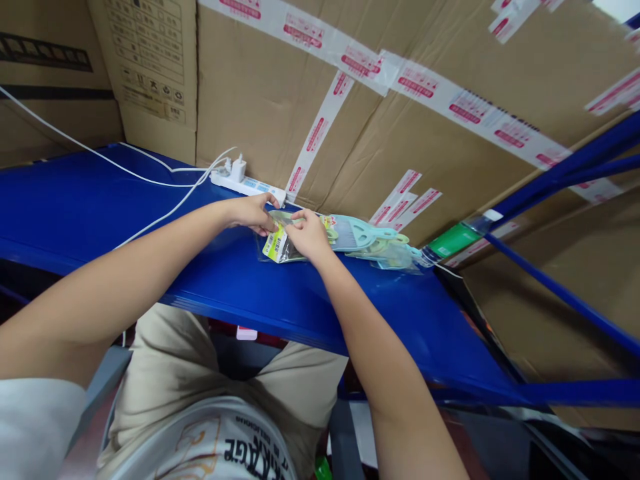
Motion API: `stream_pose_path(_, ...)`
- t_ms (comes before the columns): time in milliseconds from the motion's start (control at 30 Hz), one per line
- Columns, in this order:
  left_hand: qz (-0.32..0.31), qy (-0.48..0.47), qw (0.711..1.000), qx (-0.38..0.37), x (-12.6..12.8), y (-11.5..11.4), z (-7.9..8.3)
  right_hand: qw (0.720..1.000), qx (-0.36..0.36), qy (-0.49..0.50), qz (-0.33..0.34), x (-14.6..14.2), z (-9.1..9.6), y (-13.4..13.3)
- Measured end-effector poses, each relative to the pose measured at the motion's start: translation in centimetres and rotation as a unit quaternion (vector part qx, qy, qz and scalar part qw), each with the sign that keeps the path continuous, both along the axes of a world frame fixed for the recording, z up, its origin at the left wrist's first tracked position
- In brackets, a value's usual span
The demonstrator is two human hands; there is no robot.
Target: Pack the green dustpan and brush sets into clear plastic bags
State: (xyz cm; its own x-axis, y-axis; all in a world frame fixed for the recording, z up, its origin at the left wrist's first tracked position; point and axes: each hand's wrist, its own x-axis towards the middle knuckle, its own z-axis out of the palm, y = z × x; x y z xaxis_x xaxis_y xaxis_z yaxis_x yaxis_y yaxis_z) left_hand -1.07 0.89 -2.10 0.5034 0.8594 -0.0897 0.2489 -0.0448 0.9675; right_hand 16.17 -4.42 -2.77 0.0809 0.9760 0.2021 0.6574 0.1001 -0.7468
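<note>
Left hand and right hand both pinched on clear packet, flat on blue shelf. Pale comb packs at 3 o'clock, touching; power strip at 11 o'clock.

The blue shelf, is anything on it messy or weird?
A bit. Pastel plastic tools in clear bags lie in a loose, overlapping heap on the blue shelf. White cables trail across it from the power strip. Both hands grip one packet.
</note>
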Motion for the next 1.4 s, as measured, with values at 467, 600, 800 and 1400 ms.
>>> stream_pose_path(467,0.085,-0.083,0.991,-0.067,1.3,-0.7,-0.4,1.0,0.008,-0.015,0.005,0.1,-0.2,0.1)
stream_pose_path(600,0.058,-0.078,0.991,-0.088,1.5,-0.9,-0.6,0.999,0.014,-0.043,0.016,0.4,0.2,0.2)
stream_pose_path(800,0.059,0.012,0.998,-0.031,1.1,-0.7,-0.4,0.965,0.071,-0.229,-0.109,4.2,2.2,0.3)
stream_pose_path(1400,0.042,0.054,0.997,0.017,0.6,-0.5,0.0,0.93,-0.111,-0.347,-0.048,5.7,2.5,0.7)
